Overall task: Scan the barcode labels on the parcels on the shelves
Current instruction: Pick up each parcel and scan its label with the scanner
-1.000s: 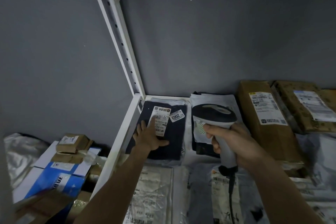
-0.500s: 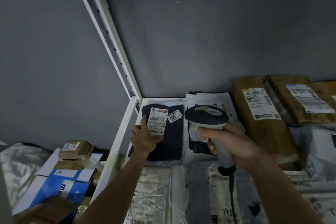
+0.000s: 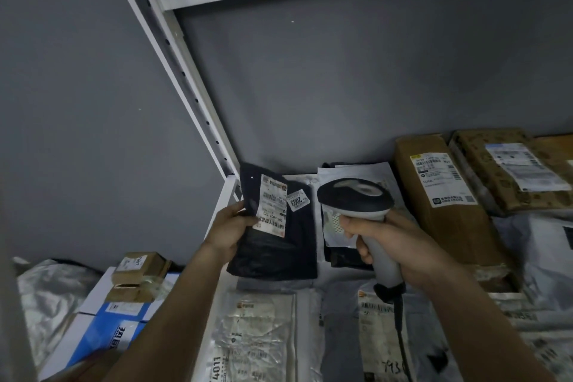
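The step in hand looks like lining up one parcel for a scan. The left hand [image 3: 231, 234] grips a dark bag [image 3: 276, 226] by its left edge, thumb on the front and fingers hidden behind, tipping it up off the white shelf [image 3: 221, 211] at the back left corner. The right hand [image 3: 387, 242] is wrapped round the handle of a scanner [image 3: 356, 205], whose head sits just to the right of the bag; whether a finger rests on the trigger cannot be told. The next move likely calls for turning the scanner's nose toward the long white label [image 3: 272, 206] — its barcode runs along the lower end, near the thumb — and holding the bag flat enough to read. The bag is soft, crinkly black plastic, limp at its lower edge; a smaller square sticker [image 3: 298, 201] sits beside the label. The scanner is smooth, hard plastic, dark on top and pale on the grip, with a black cord [image 3: 400, 319] trailing down. To the right lies a brown cardboard box [image 3: 440, 195] with its own label — stiff and squared — while glossy grey mailers [image 3: 257, 335] lie wrinkled in front.
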